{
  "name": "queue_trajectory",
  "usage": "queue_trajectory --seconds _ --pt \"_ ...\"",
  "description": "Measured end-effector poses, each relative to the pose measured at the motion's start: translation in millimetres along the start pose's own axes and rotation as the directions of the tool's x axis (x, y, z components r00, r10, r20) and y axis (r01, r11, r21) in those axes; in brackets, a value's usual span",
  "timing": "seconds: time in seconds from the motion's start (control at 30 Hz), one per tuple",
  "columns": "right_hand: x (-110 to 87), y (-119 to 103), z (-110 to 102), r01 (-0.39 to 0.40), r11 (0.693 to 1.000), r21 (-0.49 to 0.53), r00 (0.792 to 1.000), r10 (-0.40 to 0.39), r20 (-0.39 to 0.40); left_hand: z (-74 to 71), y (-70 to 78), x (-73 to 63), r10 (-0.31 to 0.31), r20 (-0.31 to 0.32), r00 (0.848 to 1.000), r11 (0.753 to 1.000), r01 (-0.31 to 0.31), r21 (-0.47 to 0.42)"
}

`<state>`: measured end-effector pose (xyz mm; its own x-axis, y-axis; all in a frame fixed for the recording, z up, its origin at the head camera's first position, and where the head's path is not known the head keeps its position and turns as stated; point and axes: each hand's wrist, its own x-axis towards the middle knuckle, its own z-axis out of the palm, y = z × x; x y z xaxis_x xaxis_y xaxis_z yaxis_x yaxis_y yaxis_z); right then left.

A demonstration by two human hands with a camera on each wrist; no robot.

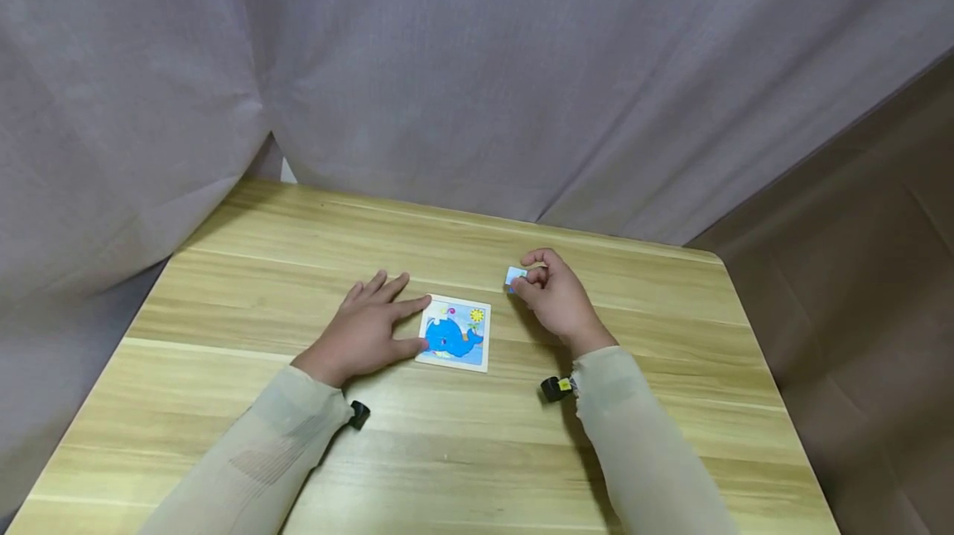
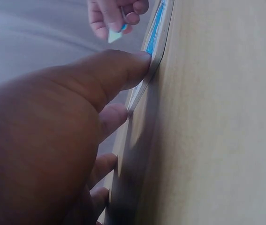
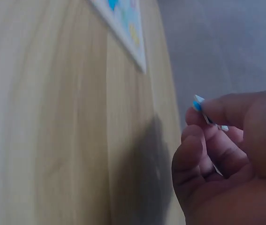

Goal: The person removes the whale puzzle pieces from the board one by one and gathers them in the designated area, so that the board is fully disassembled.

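Observation:
A square whale jigsaw puzzle with a pale wooden frame (image 1: pixel 487 340) lies flat near the middle of the table. Its picture has a blue whale and a yellow sun; a pale patch shows at its upper left. My left hand (image 1: pixel 363 339) lies beside it with fingers spread, thumb and index finger touching the puzzle's left edge. To the right and farther back, my right hand (image 1: pixel 555 301) pinches a small white-and-blue puzzle piece (image 1: pixel 514 274) between thumb and fingers. In the right wrist view the piece (image 3: pixel 197 103) appears nearly edge-on, partly hidden by the fingers.
The wood-grain table (image 1: pixel 447 452) ends at a grey curtain (image 1: pixel 462 88) behind it. A darker brown cloth (image 1: pixel 842 311) hangs at the right. Small black devices sit at both wrists, the right one (image 1: pixel 553 389) bearing a yellow label.

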<state>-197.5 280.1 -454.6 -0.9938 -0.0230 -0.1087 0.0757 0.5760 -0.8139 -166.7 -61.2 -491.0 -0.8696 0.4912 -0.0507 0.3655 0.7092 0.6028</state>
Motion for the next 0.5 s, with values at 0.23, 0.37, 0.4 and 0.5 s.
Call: queue_trajectory --seconds 0.23,0.37,0.4,0.5 --pt "8.2 8.9 -20.2 -0.086 0.994 -0.069 0.996 0.087 0.013 -0.9 -1.2 -0.4 0.005 -0.009 1.0 1.0 -0.005 0.003" --pt "12.8 10.2 -27.2 -0.128 0.988 -0.087 0.991 0.13 0.02 -1.5 -2.5 -1.0 0.005 -0.011 1.0 1.0 -0.005 0.009" --pt "13.9 10.5 -28.4 -0.137 0.987 -0.085 0.99 0.14 0.026 -1.8 -2.6 -1.3 0.005 -0.011 1.0 1.0 -0.005 0.007" --pt "17.6 11.0 -30.3 -0.153 0.984 -0.091 0.987 0.158 0.042 -2.8 -2.6 -2.4 0.001 -0.013 1.0 1.0 -0.001 0.001"
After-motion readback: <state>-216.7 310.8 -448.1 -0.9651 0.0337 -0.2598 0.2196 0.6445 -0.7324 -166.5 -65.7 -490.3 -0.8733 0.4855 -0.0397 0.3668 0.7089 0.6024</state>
